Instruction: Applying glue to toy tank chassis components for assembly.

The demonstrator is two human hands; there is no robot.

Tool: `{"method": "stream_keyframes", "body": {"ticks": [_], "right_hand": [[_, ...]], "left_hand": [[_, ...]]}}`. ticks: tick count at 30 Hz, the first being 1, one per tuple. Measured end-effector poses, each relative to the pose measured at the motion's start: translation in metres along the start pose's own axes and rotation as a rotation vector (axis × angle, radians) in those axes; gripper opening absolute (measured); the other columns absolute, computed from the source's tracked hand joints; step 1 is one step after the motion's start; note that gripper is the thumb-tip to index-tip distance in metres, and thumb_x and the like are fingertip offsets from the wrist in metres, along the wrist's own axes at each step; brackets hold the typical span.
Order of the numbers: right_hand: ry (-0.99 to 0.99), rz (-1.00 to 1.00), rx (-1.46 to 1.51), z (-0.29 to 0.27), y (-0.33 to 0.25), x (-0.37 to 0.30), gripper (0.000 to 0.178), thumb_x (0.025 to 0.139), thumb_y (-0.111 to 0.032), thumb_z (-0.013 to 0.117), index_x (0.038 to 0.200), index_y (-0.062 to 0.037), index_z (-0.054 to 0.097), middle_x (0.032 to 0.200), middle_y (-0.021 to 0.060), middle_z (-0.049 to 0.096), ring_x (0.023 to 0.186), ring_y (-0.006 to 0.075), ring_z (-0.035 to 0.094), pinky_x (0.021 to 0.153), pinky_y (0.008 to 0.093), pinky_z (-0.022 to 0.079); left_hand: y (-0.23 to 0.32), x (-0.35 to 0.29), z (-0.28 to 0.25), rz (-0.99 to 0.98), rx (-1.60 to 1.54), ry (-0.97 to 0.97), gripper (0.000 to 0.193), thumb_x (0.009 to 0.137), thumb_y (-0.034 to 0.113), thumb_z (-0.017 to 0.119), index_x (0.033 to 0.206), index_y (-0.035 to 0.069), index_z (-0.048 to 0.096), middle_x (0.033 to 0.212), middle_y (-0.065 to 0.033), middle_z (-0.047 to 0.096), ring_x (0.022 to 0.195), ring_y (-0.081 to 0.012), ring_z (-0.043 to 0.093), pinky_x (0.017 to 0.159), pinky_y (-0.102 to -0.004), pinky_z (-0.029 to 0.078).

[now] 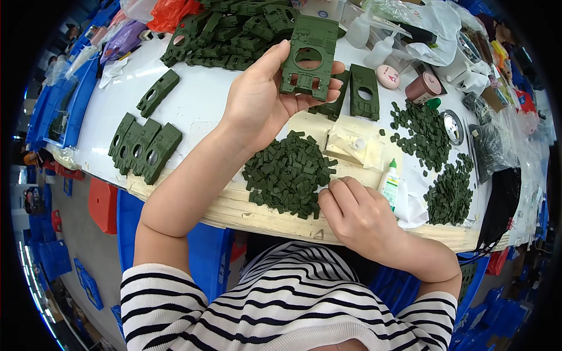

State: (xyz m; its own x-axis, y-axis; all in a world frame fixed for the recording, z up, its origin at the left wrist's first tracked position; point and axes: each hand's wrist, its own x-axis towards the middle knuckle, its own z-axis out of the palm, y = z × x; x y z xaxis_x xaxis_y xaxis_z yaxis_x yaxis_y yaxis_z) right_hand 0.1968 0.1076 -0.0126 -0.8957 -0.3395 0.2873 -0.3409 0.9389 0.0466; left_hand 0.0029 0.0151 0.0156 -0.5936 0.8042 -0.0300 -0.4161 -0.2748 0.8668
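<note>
A white desk (199,99) carries green plastic hull plates (143,149), heaps of small green pieces (287,172), a glue bottle (390,182) and a round tin (424,88).

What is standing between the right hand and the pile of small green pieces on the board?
Nothing visible. The right hand rests at the lower right edge of the pile of small green pieces, its fingertips touching it. The glue bottle stands to its right, out of the way.

Left hand (263,96) raised over the middle of the bench, palm up, fingers and thumb closed around a held part; forearm bare, running back to the near edge. Right hand (357,216) at the near edge, palm down, fingertips pinched together, wrist bent.
</note>
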Motion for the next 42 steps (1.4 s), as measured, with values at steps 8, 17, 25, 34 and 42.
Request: {"method": "stream_keyframes", "body": {"ticks": [8, 17, 25, 34, 42], "right_hand": [[0.303, 0.146, 0.317, -0.027, 0.024, 0.008, 0.024, 0.069, 0.002, 0.064, 0.092, 0.0005, 0.063, 0.088, 0.0110, 0.060, 0.074, 0.0202, 0.062, 0.058, 0.0277, 0.050], [0.595, 0.646, 1.250, -0.048, 0.069, 0.004, 0.026, 0.082, 0.007, 0.065, 0.108, 0.0068, 0.062, 0.124, 0.0170, 0.055, 0.087, 0.0161, 0.067, 0.077, 0.0239, 0.055], [0.688, 0.695, 1.360, -0.053, 0.094, -0.007, 0.016, 0.088, -0.005, 0.064, 0.103, 0.0026, 0.065, 0.089, 0.0105, 0.068, 0.075, 0.0137, 0.067, 0.067, 0.0227, 0.054], [0.453, 0.598, 1.467, -0.047, 0.093, -0.008, 0.014, 0.084, -0.005, 0.068, 0.096, 0.0016, 0.068, 0.092, 0.0084, 0.067, 0.103, 0.0142, 0.057, 0.087, 0.0272, 0.045], [0.531, 0.746, 1.456, -0.046, 0.084, -0.003, 0.017, 0.087, -0.007, 0.066, 0.100, 0.0036, 0.066, 0.089, 0.0051, 0.066, 0.078, 0.0092, 0.061, 0.072, 0.0229, 0.051]], "left_hand": [[0.000, -0.002, 0.004, -0.021, -0.017, 0.004, 0.051, 0.103, 0.032, 0.022, 0.127, -0.004, 0.047, 0.118, -0.0207, 0.060, 0.098, -0.0246, 0.063, 0.089, -0.0374, 0.053], [-0.006, -0.005, 0.009, -0.090, -0.036, -0.079, 0.052, 0.102, 0.038, 0.030, 0.130, -0.003, 0.046, 0.114, -0.0205, 0.062, 0.087, -0.0206, 0.065, 0.074, -0.0306, 0.055], [-0.006, -0.007, 0.020, -0.114, 0.055, -0.123, 0.044, 0.102, 0.042, 0.026, 0.130, 0.010, 0.041, 0.106, -0.0268, 0.063, 0.068, -0.0181, 0.064, 0.052, -0.0256, 0.051], [-0.006, -0.009, 0.017, -0.241, 0.100, -0.230, 0.059, 0.099, 0.055, 0.024, 0.123, 0.007, 0.048, 0.087, -0.0120, 0.063, 0.058, -0.0174, 0.062, 0.040, -0.0222, 0.044], [-0.008, -0.007, 0.016, -0.178, -0.150, -0.304, 0.061, 0.096, 0.053, 0.037, 0.136, 0.006, 0.037, 0.114, -0.0138, 0.057, 0.082, -0.0162, 0.061, 0.064, -0.0237, 0.052]]}}
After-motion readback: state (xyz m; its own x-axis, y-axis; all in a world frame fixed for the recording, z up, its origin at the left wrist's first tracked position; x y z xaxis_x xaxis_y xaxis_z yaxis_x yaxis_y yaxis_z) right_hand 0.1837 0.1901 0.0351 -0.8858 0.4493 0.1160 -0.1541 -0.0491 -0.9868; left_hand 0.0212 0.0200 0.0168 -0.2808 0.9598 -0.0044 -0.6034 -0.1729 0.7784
